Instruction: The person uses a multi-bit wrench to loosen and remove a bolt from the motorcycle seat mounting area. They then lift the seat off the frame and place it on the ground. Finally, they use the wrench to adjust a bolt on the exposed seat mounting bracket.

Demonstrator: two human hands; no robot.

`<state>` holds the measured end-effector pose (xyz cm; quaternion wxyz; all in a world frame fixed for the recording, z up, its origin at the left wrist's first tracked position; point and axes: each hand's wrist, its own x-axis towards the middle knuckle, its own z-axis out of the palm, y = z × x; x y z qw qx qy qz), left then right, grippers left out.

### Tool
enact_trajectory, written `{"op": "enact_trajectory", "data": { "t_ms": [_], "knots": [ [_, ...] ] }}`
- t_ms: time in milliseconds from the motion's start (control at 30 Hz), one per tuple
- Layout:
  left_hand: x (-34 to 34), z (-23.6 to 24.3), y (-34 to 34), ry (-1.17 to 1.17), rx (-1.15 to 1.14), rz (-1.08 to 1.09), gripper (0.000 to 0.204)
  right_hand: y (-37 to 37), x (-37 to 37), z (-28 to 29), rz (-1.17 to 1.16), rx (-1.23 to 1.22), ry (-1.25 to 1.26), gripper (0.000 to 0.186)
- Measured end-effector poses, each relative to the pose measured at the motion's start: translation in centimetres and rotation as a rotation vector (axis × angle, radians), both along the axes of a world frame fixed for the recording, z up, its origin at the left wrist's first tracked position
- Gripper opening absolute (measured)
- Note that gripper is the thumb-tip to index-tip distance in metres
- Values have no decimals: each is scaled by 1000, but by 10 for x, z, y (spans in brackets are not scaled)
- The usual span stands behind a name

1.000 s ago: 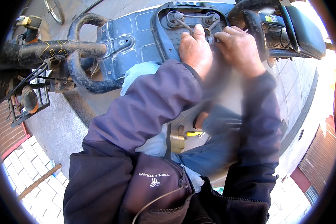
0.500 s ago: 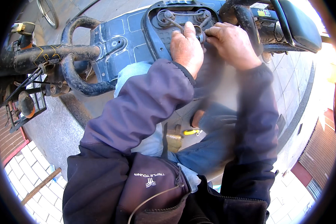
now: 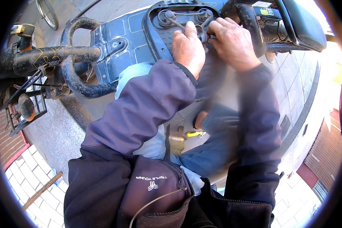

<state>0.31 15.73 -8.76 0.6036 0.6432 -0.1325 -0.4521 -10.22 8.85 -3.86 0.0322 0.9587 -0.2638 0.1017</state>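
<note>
Both hands meet over the recessed dark tray [image 3: 151,29] in the footboard of an electric scooter. Thumb raised, my left hand [image 3: 189,49] is closed on a dark cable [image 3: 177,24] that runs from a round terminal [image 3: 170,15] in the tray. My right hand [image 3: 232,42] is closed beside it, fingertips pinched at a small rounded piece [image 3: 202,37] at the cable's end. What kind of piece it is does not show, and the fingers hide most of it. A second terminal [image 3: 205,14] sits farther right in the tray.
The scooter's blue-grey footboard [image 3: 119,32] and black tubular guard [image 3: 88,89] extend leftward. Its black seat [image 3: 306,24] is at the upper right. Between my legs, a yellow-handled tool [image 3: 194,134] lies on the ground. A wooden pole [image 3: 43,190] slants at lower left.
My right hand has turned, its knuckles rising slightly, while its fingertips stay by the cable's end. My left hand keeps its hold; the whole view has shifted a little.
</note>
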Motion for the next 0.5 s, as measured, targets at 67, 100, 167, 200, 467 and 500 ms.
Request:
{"op": "enact_trajectory", "data": {
  "t_ms": [67, 100, 167, 200, 467, 500],
  "knots": [
    [0, -6, -2, -29, -14, 6, 49, 0, -2, -1, -2, 22, 11, 25],
    [0, -8, -3, -43, -21, 10, 49, 0, -3, -2, -3, 32, 16, 25],
    [0, -9, -2, -20, -23, 6, 49, 0, -6, -4, 17, 36, -8, 23],
    [0, -7, -2, -8, -23, 3, 49, 0, -7, -4, 27, 39, -20, 22],
    [-1, 3, 0, 55, -30, 19, 46, -9, -8, -7, 36, 128, -52, 17],
    [-1, 4, 0, 57, -24, 19, 46, -10, -8, -8, 36, 138, -55, 17]
  ]
}}
